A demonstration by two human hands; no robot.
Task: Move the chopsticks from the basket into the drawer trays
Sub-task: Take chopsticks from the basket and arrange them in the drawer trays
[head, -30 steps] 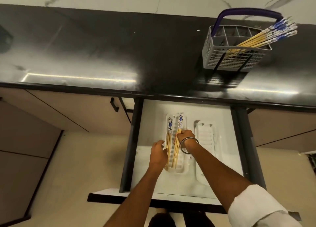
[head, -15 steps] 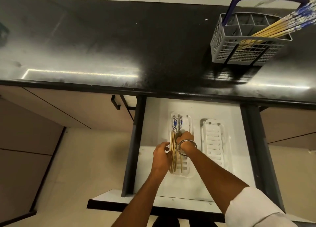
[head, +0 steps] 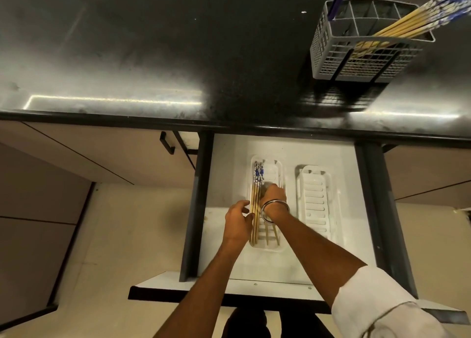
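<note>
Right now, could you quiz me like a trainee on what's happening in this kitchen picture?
1. True or false: the right tray in the drawer holds chopsticks.
2. Where are the chopsticks not yet moved? A) on the counter, B) in the grey basket, C) on the floor.
3. Fill in: the left hand and right hand are both at the ____ tray, beside the placed chopsticks.

Key: 1 false; 2 B; 3 left.
</note>
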